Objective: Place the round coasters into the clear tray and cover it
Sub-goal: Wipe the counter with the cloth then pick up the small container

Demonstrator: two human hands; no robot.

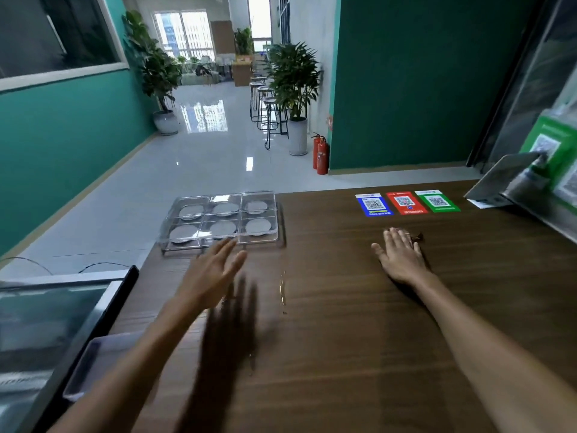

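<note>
Both forearms reach in from the lower edge of the head view over the dark wooden bench. Nearest is the left hand, raised a little above the wood with a dark shadow under it; its grip is wide, the fingers spread and straight, holding nothing, and the fingertips point at the near edge of the clear tray and come just in front of it. Whether they touch it I cannot tell.

Further right, well apart from the tray, the right hand lies palm down and flat on the bench, the grip also wide and empty.

At the far left corner of the bench stands the tray, its long axis running left to right, along the far edge. It is transparent plastic, with six compartments in two rows of three. One round grey coaster lies flat in each compartment. A clear lid seems to sit on top.

Three QR code cards, blue, red and green, lie side by side near the far edge.
</note>
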